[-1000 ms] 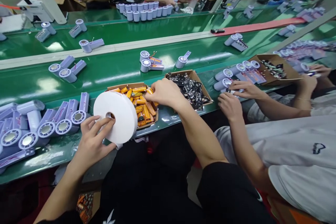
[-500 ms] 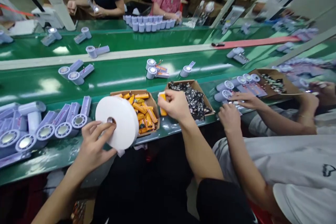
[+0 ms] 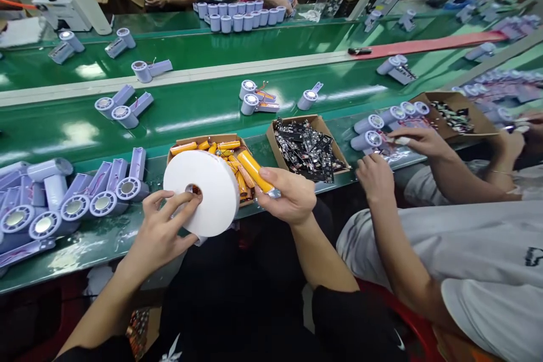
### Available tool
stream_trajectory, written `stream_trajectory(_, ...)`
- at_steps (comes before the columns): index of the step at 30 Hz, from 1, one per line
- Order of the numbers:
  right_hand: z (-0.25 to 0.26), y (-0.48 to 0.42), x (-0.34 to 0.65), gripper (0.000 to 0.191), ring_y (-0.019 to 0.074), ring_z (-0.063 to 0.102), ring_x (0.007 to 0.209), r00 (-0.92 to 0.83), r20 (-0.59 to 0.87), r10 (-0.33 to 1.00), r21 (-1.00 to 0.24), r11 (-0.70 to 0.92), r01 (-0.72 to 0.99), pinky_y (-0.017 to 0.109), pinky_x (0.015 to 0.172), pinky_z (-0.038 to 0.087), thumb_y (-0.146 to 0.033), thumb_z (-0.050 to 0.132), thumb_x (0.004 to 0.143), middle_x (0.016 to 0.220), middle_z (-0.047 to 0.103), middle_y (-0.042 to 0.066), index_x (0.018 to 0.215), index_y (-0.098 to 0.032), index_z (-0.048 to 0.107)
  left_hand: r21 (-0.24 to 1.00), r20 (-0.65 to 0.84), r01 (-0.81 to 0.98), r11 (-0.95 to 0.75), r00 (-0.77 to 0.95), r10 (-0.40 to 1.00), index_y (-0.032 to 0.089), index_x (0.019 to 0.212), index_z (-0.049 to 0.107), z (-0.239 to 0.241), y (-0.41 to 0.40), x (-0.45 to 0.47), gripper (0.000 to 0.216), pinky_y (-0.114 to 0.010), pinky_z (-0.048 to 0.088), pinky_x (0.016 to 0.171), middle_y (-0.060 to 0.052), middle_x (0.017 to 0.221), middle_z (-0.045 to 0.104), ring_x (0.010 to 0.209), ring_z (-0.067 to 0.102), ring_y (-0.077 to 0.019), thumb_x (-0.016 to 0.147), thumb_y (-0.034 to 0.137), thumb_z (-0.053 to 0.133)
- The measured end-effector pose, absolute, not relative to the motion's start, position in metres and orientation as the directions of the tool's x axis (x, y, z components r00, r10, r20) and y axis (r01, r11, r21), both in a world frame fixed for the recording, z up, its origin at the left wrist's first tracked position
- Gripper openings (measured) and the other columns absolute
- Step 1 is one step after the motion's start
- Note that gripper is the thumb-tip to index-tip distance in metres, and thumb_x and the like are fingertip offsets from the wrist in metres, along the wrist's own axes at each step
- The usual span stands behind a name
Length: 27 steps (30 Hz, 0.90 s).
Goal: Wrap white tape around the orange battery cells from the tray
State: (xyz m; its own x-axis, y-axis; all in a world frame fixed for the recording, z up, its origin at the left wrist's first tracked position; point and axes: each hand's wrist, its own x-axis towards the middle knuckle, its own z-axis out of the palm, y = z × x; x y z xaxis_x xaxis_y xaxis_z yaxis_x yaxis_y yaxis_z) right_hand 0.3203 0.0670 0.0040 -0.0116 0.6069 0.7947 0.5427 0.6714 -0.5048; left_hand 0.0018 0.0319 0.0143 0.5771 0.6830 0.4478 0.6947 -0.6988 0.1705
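My left hand (image 3: pixel 169 226) grips a large roll of white tape (image 3: pixel 216 192), with fingers at its centre hole and the thumb below. Between the thumb and fingers of my right hand (image 3: pixel 291 195) is an orange cylindrical battery (image 3: pixel 254 171), tilted, its upper end over a cardboard box (image 3: pixel 173 142). Several more orange batteries (image 3: pixel 184 147) lie in that box, partly hidden behind the roll. Just right of it, a second cardboard box (image 3: pixel 275 153) holds a heap of small black circuit boards (image 3: pixel 303 144).
Lilac fan-like housings (image 3: pixel 104 203) crowd the bench at left. More housings (image 3: pixel 250 103) sit on the green conveyor (image 3: pixel 190 119). At right, a co-worker's hands (image 3: pixel 375 175) handle housings beside another box (image 3: pixel 483 119). People sit across the line.
My right hand has turned and come lower, so the battery shows lengthwise near the roll. The tape roll has shifted slightly right with my left hand.
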Motion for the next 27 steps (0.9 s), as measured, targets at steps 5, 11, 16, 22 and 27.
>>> stream_trajectory(5, 0.008, 0.073, 0.318, 0.034, 0.0247, 0.084, 0.087, -0.083, 0.771, 0.631, -0.554, 0.73, 0.4, 0.042, 0.08, 0.073, -0.022, 0.08, 0.083, 0.097, 0.086, 0.004, 0.115, -0.035, 0.084, 0.162, 0.44, 0.682, -0.713, 0.597, 0.671, 0.023, 0.147, 0.064, 0.015, 0.03, 0.005, 0.059, -0.051, 0.043, 0.112, -0.013, 0.129, 0.077, 0.128, 0.055, -0.0369, 0.09, 0.019, 0.078)
stream_trajectory(11, 0.003, 0.065, 0.316, 0.04, 0.0333, 0.082, 0.111, -0.21, 0.633, 0.745, -0.685, 0.665, 0.298, 0.056, 0.105, 0.066, -0.037, 0.08, 0.083, 0.116, 0.086, 0.01, 0.122, -0.031, 0.084, 0.096, 0.431, 0.712, -0.696, 0.6, 0.674, 0.026, 0.152, 0.066, 0.015, 0.031, 0.002, 0.065, -0.052, 0.043, 0.114, -0.01, 0.132, 0.078, 0.126, 0.057, -0.0364, 0.089, 0.019, 0.08)
stream_trajectory(16, 0.029, 0.064, 0.321, 0.063, 0.0284, 0.082, 0.106, -0.237, 0.183, 0.954, -0.955, 0.23, 0.185, 0.042, 0.096, 0.069, -0.045, 0.081, 0.092, 0.119, 0.085, 0.011, 0.15, -0.021, 0.071, -0.033, 0.466, 0.704, -0.709, 0.639, 0.612, 0.041, 0.163, 0.056, 0.032, 0.04, -0.01, 0.073, -0.057, 0.035, 0.129, -0.001, 0.137, 0.079, 0.119, 0.058, -0.0307, 0.098, 0.015, 0.074)
stream_trajectory(22, 0.071, 0.076, 0.322, 0.045, 0.0266, 0.082, 0.102, -0.329, 0.103, 0.939, -0.983, 0.146, 0.107, 0.041, 0.093, 0.071, -0.043, 0.09, 0.086, 0.109, 0.087, 0.007, 0.126, -0.022, 0.082, -0.182, 0.447, 0.647, -0.74, 0.725, 0.524, 0.043, 0.168, 0.048, 0.064, 0.049, -0.008, 0.079, -0.06, 0.021, 0.136, 0.006, 0.139, 0.077, 0.119, 0.059, -0.0266, 0.101, 0.006, 0.068)
stream_trajectory(27, 0.03, 0.057, 0.28, 0.056, 0.0282, 0.083, 0.113, 0.298, 0.241, 0.924, -0.884, 0.336, -0.327, 0.047, 0.101, 0.07, -0.063, 0.086, 0.088, 0.124, 0.084, 0.014, 0.128, -0.025, 0.075, -0.113, 0.638, 0.737, -0.666, 0.568, 0.52, 0.03, 0.166, 0.054, 0.04, 0.019, 0.027, 0.076, -0.061, 0.025, 0.127, -0.008, 0.116, 0.08, 0.105, 0.056, -0.0303, 0.096, 0.032, 0.083)
